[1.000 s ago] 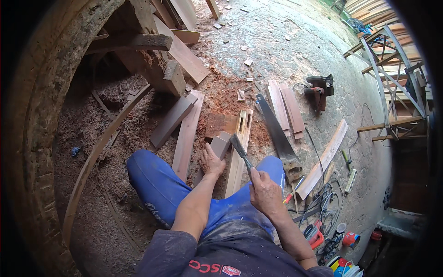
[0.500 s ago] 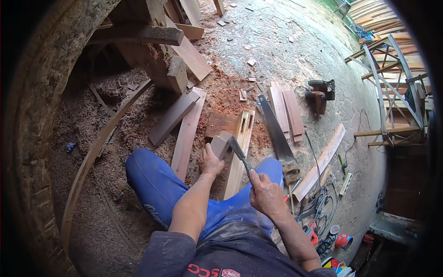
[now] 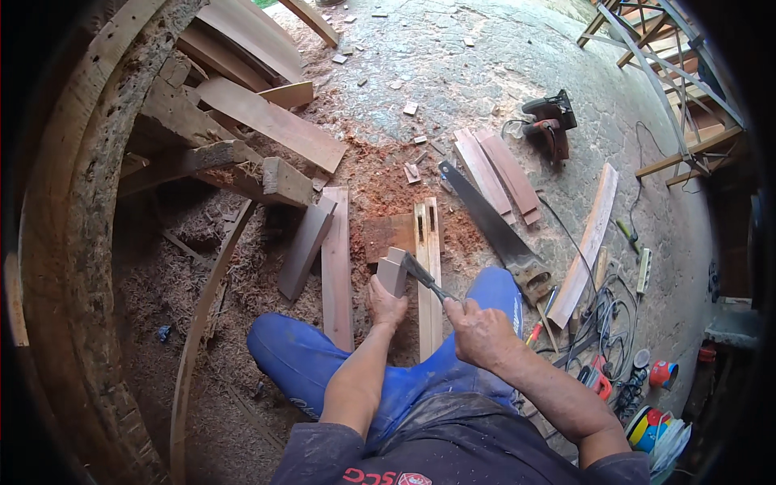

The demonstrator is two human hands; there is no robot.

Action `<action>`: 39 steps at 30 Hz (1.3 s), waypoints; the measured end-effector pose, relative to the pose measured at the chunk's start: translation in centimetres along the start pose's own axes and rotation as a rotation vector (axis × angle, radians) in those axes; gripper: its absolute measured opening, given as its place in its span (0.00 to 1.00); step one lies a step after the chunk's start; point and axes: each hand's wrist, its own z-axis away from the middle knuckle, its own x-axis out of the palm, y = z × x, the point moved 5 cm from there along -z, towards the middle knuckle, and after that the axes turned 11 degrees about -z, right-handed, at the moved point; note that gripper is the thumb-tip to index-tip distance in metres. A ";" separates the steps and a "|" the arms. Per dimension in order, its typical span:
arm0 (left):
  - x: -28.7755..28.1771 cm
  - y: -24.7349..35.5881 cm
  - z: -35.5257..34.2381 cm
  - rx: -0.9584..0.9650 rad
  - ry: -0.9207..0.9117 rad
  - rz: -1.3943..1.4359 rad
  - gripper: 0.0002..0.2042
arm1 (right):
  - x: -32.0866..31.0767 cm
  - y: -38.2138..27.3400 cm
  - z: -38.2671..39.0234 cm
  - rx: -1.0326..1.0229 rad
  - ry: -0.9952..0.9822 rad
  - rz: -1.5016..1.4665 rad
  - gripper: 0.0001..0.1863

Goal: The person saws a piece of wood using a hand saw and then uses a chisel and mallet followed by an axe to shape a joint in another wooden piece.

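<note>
My left hand [image 3: 386,307] is closed around a short brown wooden piece with a stepped end [image 3: 391,276], held up between my knees. In my right hand [image 3: 483,331] is a dark steel chisel [image 3: 422,273]. Its broad blade slants up to the left and meets the right side of the wooden piece near the stepped end. Just right of the piece, a pale timber with slots cut in it [image 3: 429,303] runs away from my lap. Its far end rests near a flat brown block [image 3: 388,232]. My fingers hide the chisel's handle.
Right of the timber lie a handsaw [image 3: 489,218], two planks [image 3: 493,174] and a circular saw [image 3: 550,129]. Tangled cables [image 3: 618,315] sit at my right. Boards [image 3: 335,267] lean on the left, near a heavy wooden beam [image 3: 287,182]. Shavings cover the ground.
The whole view has shifted, so the beam and boards at the left appear lower. Both hands keep their holds, and the chisel still meets the wooden piece near its stepped end.
</note>
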 end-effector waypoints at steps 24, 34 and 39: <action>0.2 0.4 0.9 -0.002 0.017 -0.021 0.36 | 0.8 1.0 0.6 -0.014 0.034 0.017 0.19; 0.3 0.6 0.4 0.036 0.038 0.042 0.38 | 0.5 2.8 0.2 -0.011 0.019 0.023 0.21; 0.7 -0.8 -0.4 -0.020 0.035 0.003 0.39 | 0.2 3.1 0.0 -0.011 -0.030 0.049 0.18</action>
